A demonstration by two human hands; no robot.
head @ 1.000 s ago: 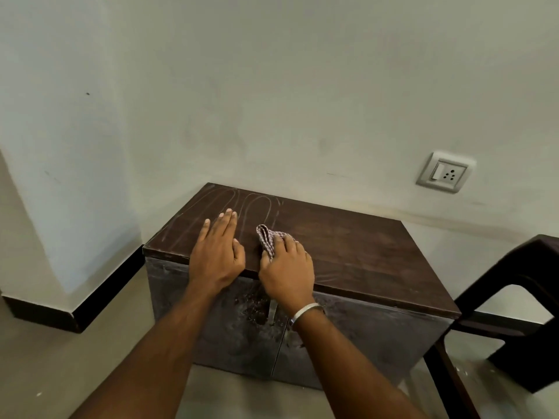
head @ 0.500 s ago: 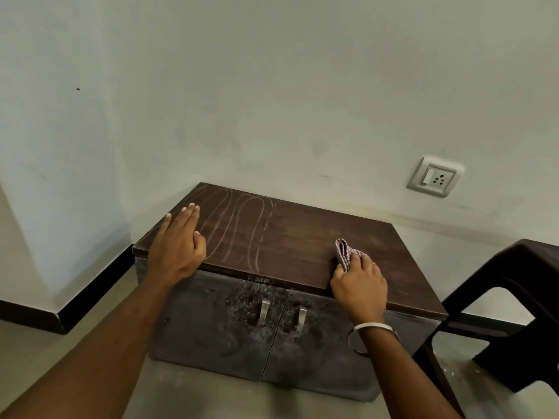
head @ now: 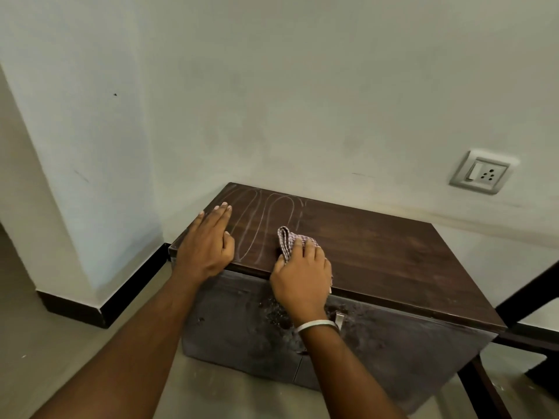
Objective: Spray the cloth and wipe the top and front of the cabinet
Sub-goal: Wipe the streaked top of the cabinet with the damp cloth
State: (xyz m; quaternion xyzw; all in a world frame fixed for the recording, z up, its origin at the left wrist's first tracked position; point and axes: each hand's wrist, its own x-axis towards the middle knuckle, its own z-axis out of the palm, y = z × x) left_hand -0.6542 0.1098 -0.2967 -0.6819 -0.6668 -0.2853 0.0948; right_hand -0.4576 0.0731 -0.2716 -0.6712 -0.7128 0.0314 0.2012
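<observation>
cabinet (head: 378, 255) top streaked, cloth (head: 292, 241) under right hand (head: 302, 276)

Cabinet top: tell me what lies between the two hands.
In the head view, only bare cabinet top with pale looping wipe streaks lies between the left hand and the right hand.

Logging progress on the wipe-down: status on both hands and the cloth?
Left hand flat, empty, on dark brown wooden cabinet top. Right hand pressing crumpled checked cloth near front edge. Nothing blocking; dusty grey cabinet front not yet wiped.
</observation>
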